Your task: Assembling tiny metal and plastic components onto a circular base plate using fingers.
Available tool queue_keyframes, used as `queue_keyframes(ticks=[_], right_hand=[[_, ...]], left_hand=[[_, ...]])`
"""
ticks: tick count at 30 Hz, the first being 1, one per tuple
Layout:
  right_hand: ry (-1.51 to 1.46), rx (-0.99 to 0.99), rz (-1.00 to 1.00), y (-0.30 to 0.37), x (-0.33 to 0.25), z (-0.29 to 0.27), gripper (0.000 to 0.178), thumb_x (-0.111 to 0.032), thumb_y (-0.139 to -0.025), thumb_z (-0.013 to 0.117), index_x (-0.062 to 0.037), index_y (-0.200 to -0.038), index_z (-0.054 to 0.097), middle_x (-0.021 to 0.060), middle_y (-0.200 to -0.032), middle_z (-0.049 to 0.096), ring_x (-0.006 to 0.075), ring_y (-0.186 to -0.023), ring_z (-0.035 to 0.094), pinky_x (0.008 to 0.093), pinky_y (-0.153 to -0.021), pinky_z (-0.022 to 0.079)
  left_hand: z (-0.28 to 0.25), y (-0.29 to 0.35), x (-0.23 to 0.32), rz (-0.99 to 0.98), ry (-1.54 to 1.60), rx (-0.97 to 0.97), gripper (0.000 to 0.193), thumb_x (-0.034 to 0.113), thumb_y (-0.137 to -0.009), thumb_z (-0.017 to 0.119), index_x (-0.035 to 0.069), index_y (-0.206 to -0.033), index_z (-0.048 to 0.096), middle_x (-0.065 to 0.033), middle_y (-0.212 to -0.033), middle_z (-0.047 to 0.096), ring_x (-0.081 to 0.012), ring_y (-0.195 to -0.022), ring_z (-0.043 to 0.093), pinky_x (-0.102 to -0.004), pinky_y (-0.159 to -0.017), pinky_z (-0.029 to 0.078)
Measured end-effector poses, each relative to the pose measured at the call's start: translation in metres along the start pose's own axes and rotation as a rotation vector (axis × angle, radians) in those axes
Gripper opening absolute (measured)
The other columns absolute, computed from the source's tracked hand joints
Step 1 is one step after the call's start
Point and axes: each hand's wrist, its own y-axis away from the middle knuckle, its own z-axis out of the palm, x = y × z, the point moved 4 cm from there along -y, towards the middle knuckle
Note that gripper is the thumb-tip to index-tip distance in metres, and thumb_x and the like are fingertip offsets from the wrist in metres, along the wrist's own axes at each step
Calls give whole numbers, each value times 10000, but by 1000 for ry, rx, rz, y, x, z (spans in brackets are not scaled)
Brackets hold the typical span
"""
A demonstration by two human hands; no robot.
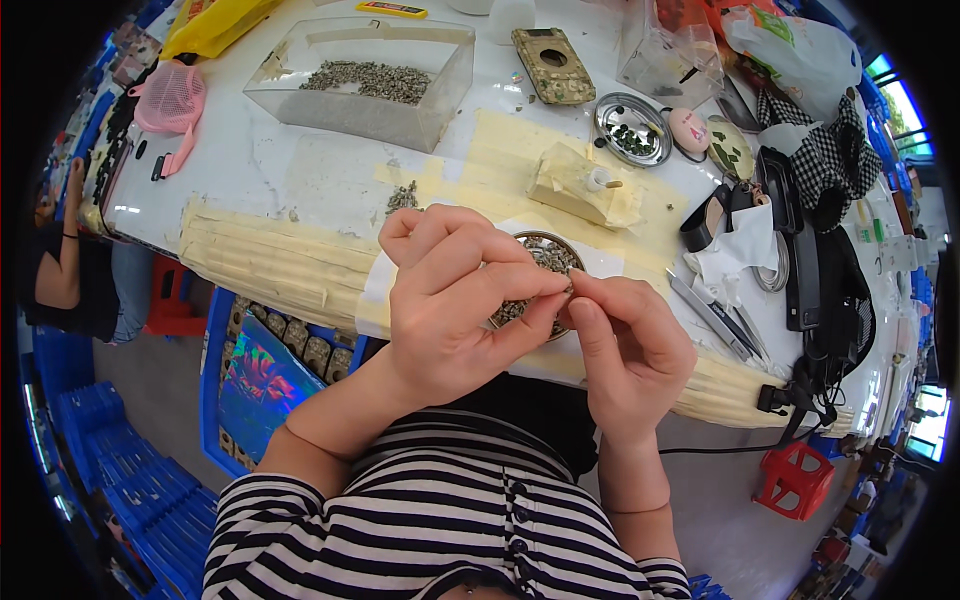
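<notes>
My left hand (450, 300) and my right hand (630, 345) meet fingertip to fingertip at the table's near edge. Both are closed in a pinch around a tiny piece, too small and too covered by the fingers to name. Right beneath them sits a round dish (578, 255) filled with small grey metallic parts (545, 250); my left hand hides part of it. A little pile of similar parts (403, 197) lies on the table beyond my left hand. Beyond my right hand stands a tape-covered block (580, 190) with a short peg on top.
A clear bin (360, 85) of small parts stands at the back left, near a pink mesh pouch (170, 100). A camouflage-patterned case (553, 65) and a round metal tin (632, 130) lie farther back. Tweezers (715, 315) rest at the right. A blue crate (213, 370) is below the table edge.
</notes>
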Motion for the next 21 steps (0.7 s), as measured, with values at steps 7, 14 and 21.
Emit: queue_keyframes(ticks=[7, 14, 21], right_hand=[[-149, -45, 129, -1, 0, 5, 202, 42, -889, 719, 48, -1090, 739, 115, -939, 721, 131, -767, 669, 237, -705, 545], [-360, -82, 285, -2, 1, 9, 191, 37, -937, 671, 74, -1120, 711, 117, -974, 710, 139, -824, 700, 254, -760, 588], [-411, -79, 377, -3, 2, 13, 135, 12, -948, 672, 73, -1063, 708, 101, -956, 717, 125, -827, 700, 249, -764, 587]], left_hand=[[1, 6, -6, -40, 25, 62, 230, 123, -673, 845, 169, -880, 755, 65, -855, 648, -173, -851, 567, -373, -829, 293], [-2, 9, -6, -29, 0, 84, 251, 125, -662, 841, 179, -892, 757, 73, -869, 646, -176, -873, 564, -384, -843, 285], [-7, 6, -3, 24, -73, 48, 255, 86, -692, 849, 150, -916, 748, 48, -878, 668, -175, -811, 566, -340, -800, 341]])
